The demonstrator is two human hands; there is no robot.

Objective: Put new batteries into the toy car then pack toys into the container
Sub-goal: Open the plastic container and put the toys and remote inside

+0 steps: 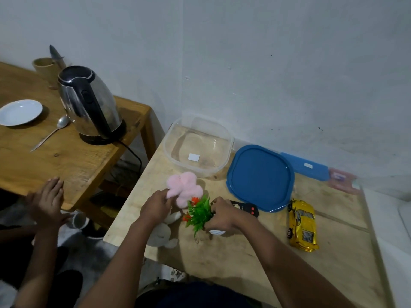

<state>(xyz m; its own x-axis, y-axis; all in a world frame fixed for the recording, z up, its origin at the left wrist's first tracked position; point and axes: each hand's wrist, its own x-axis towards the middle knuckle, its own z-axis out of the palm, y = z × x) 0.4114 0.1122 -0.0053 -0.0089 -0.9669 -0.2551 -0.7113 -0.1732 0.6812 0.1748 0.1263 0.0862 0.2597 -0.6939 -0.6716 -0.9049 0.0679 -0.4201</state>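
Note:
My left hand (155,207) grips a fluffy pink toy (185,192) lifted just above the table. My right hand (220,216) is closed around a small artificial plant (199,213) with green leaves and red flowers in a white pot. A white plush toy (163,235) lies under my left wrist. A black remote (248,208) with red buttons lies just behind my right hand. The yellow toy car (302,225) rests on the table to the right. The clear container (199,147) stands open and empty at the back, its blue lid (260,176) beside it.
Another person's hand (47,203) reaches in at the left. A kettle (89,105), plate (21,112), spoon (52,132) and cup (45,67) stand on a darker wooden table to the left. A blue case (304,166) and pink packet (342,180) lie against the wall.

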